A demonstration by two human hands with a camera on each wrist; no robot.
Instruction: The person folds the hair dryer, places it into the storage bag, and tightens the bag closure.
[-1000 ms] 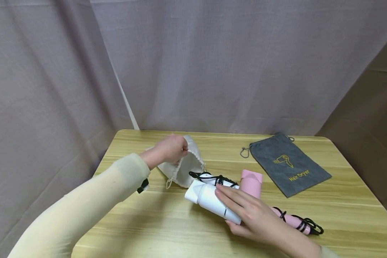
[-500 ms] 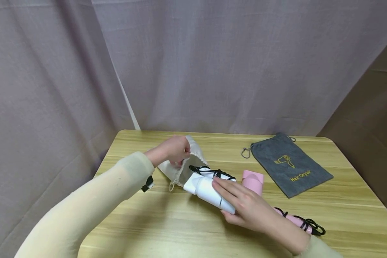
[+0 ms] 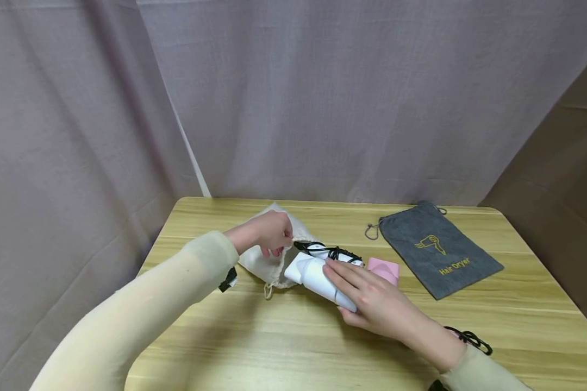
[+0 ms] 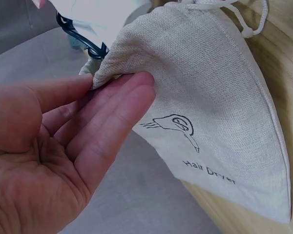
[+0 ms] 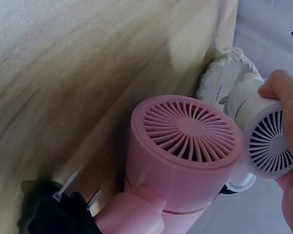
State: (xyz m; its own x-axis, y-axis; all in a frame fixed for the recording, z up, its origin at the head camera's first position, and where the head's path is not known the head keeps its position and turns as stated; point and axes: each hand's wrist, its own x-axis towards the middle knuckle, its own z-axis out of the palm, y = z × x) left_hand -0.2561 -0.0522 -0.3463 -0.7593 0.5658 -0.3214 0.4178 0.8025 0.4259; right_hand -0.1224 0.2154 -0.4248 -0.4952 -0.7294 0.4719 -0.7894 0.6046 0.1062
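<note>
My left hand (image 3: 271,229) pinches the rim of a cream drawstring bag (image 4: 215,87) between thumb and fingers, lifting its mouth open to the right. The bag bears a dryer drawing and "Hair Dryer" lettering. My right hand (image 3: 379,298) grips a white hair dryer (image 3: 318,278) around its barrel. The dryer's nozzle points left, at the bag's mouth. A black cord is wound round its folded handle. Behind my right hand lies a pink hair dryer (image 3: 384,269), largely covered in the head view; its slotted round end (image 5: 161,180) shows in the right wrist view.
A dark grey drawstring bag (image 3: 435,250) with yellow "Hair Dryer" print lies flat at the right rear. The pink dryer's cord (image 3: 474,339) and black plug (image 5: 63,214) lie at the right. Curtains hang behind the wooden table (image 3: 254,336).
My right hand has moved the white hair dryer up to the bag's mouth, away from the pink dryer's body. My left hand has shifted slightly right and down with the bag's rim.
</note>
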